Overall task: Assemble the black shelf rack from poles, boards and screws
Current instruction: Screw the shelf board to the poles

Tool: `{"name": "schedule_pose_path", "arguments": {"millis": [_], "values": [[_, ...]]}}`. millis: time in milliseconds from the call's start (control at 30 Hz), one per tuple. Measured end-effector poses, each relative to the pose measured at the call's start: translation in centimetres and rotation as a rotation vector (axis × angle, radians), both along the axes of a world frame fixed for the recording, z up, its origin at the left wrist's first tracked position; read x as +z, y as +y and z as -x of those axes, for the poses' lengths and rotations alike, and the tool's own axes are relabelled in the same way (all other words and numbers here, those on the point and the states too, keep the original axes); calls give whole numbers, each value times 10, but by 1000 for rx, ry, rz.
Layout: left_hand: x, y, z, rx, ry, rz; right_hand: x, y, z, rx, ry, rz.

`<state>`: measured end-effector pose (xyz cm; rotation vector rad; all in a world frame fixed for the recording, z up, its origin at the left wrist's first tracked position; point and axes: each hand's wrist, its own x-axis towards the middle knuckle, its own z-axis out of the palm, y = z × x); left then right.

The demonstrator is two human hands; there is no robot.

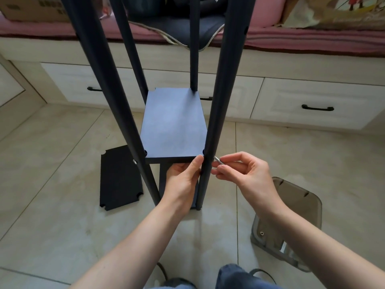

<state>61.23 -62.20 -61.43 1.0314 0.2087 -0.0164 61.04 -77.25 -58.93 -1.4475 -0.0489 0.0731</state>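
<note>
Both hands flank the near-right pole [210, 142]; right hand [243, 172] pinches a screw [218, 159].

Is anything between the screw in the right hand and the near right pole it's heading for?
Nothing visible: the screw, pinched by the right hand, sits just right of the near right pole. The left hand holds the board from the pole's other side.

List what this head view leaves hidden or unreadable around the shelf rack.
- Pole tops: cut off by the top edge.
- Screw tip: behind the pole; seating unknowable.
- Left hand fingers: hidden under the shelf board.
- Lower board: mostly behind the left hand.
</note>
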Motion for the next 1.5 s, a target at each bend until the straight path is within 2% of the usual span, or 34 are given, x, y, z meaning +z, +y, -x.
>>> {"name": "schedule_pose_path", "arguments": {"millis": [333, 500, 633, 1033, 1133, 1367, 1500], "values": [[4, 2, 2, -29, -2, -14, -2, 1, -6, 12, -112, 147], [3, 5, 0, -15, 24, 1, 1, 0, -10, 1, -250, 325], [2, 6, 0, -12, 35, -2, 1, -2, -10, -10, -321, 357], [1, 10, 0, -30, -17, -26, 3, 6, -17, -6, -299, 395], [0, 12, 0, -43, -34, -25, 7, 0, -25, 65, -249, 417], [0, 13, 1, -24, -15, -68, 17, -7, -50, 410, -245, 505], [0, 13, 0, 1, -18, -32, 23, -9, -55, 490, -242, 511]]}}
